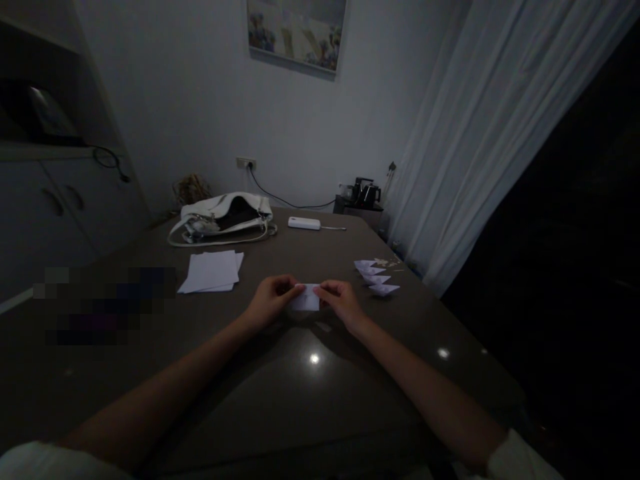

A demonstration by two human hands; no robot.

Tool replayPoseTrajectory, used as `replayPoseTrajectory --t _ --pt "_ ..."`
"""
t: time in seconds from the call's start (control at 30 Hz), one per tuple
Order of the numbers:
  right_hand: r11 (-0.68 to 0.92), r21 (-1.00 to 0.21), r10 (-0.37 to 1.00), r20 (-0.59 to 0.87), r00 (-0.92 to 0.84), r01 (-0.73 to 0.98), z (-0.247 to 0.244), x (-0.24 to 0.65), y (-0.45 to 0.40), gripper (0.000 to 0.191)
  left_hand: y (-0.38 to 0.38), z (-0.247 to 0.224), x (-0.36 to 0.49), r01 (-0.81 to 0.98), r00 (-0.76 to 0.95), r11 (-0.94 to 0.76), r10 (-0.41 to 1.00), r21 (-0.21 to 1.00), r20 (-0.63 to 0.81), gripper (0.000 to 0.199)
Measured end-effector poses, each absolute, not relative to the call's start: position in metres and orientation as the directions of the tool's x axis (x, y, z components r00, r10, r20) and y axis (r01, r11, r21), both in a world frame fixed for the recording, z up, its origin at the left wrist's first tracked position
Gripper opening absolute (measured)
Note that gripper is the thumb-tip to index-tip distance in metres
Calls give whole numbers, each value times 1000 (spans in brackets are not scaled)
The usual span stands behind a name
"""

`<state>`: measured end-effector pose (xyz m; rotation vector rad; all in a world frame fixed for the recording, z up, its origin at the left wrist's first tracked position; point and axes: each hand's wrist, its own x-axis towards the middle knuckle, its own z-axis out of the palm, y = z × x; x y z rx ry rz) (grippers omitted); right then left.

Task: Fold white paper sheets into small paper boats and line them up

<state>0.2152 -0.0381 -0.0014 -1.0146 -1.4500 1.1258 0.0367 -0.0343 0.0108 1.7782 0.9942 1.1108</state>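
Observation:
Between my two hands is a small folded piece of white paper (306,301), held just over the dark table (280,413). My left hand (274,301) pinches its left upper edge between thumb and fingers. On the opposite side, the thumb and fingers of my right hand (344,303) grip the right edge. To the right stand several folded paper boats (383,290) in a slanting row. A stack of white paper sheets (214,270) lies left of my left hand.
Behind the sheets sits a white handbag (227,217), its top gaping. A white power bank (304,223) with a short cable lies at the far side. Small pale scraps (387,262) lie beyond the boats. A white curtain (450,133) hangs along the right.

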Motion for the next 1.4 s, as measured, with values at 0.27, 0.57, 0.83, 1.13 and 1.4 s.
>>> replayPoseTrajectory --t 0.27,0.57,0.83,1.13,1.4 --pt "251 -968 960 246 -130 21 3 213 -42 23 -35 10 36 196 307 -392 895 899 323 34" --pt "334 -940 924 314 -219 64 -1 215 -39 31 -39 16 38 150 326 -330 906 932 269 30" --pt "393 -917 906 374 -196 65 5 215 -43 30 -39 17 39 95 396 -324 880 941 263 29" --pt "260 -962 939 230 -256 87 -6 218 -36 33 -39 12 37 293 396 -417 872 861 288 36" --pt "111 -990 948 78 -309 91 -11 213 -39 51 -36 6 39 333 412 -410 873 849 261 38"
